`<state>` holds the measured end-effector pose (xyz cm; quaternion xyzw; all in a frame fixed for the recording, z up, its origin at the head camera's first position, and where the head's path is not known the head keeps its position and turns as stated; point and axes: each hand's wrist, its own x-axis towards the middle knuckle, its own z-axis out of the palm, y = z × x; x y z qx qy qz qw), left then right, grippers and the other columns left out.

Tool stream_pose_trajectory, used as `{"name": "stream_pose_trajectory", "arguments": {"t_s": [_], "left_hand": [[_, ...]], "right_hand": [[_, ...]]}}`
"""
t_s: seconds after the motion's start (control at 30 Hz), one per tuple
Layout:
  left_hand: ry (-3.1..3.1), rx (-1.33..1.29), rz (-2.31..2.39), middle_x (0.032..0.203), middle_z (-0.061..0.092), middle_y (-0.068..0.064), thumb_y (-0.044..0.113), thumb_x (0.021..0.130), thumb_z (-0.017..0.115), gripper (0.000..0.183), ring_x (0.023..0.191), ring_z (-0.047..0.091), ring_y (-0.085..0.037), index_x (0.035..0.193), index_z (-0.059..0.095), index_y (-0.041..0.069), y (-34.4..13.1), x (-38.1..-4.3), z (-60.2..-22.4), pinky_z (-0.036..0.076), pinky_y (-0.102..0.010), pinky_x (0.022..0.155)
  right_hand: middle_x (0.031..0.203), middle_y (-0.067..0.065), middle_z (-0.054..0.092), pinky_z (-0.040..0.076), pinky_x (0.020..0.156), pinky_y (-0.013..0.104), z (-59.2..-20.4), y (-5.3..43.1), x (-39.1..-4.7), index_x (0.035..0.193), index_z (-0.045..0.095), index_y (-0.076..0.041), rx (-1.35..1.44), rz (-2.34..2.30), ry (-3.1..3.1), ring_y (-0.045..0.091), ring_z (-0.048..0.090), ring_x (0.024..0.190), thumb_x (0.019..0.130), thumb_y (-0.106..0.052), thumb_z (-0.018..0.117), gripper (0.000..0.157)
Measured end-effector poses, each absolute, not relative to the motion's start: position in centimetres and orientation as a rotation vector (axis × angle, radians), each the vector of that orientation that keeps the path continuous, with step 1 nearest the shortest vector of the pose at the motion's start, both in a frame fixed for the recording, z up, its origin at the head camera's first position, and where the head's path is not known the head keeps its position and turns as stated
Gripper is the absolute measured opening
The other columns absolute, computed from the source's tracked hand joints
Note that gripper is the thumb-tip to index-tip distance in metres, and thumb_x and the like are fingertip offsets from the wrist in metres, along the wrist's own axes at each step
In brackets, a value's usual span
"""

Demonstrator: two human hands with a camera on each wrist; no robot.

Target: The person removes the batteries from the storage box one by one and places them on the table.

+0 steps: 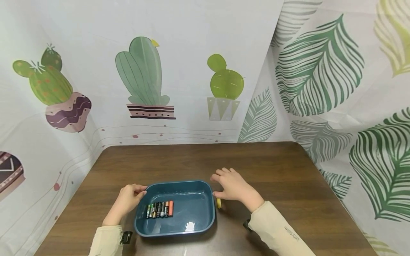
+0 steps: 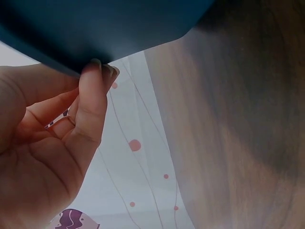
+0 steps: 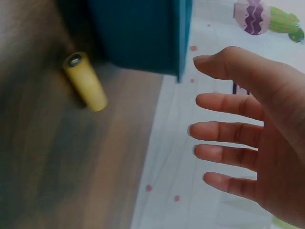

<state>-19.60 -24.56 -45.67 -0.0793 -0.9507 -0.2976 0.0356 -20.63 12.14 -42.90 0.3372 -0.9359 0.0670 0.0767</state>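
Observation:
A dark blue rectangular tray point(image 1: 192, 233) stands on the table, and a row of several batteries point(image 1: 159, 209) lies side by side at its left, the rightmost ones orange. My left hand point(image 1: 127, 200) pinches the tray's left rim near the far corner between thumb and fingers; the left wrist view shows this pinch point(image 2: 71, 109) up close. At the tray's right side my right hand point(image 1: 231, 185) hovers with fingers spread and nothing in them. Below that hand a single yellow battery point(image 3: 86, 82) lies on the table, just outside the tray wall, partly hidden in the head view.
The brown wooden table point(image 1: 272, 167) has rounded far corners. Behind it hangs a white cloth point(image 1: 189, 71) printed with cacti, joined at the right by a leaf-printed cloth point(image 1: 339, 117). Light glares off the tray's floor.

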Motion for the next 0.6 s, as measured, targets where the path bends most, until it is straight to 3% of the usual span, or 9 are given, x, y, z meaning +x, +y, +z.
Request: {"name": "stream_pose_trajectory", "arguments": {"t_s": [0.6], "left_hand": [[-2.91,-0.25,-0.905,0.087,0.064,-0.011,0.005,0.078,0.063,0.017,0.068,0.055,-0.015,0.094,0.068,0.001,-24.5,-19.6,-45.7,0.044,-0.027,0.056]], "right_hand": [[0.101,-0.006,0.056,0.039,0.083,0.037,-39.0,6.5,-21.0,0.111,0.058,-0.022,1.148,0.149,-2.792,0.014,0.048,0.097,0.076,-0.046,0.061,0.042]]}}
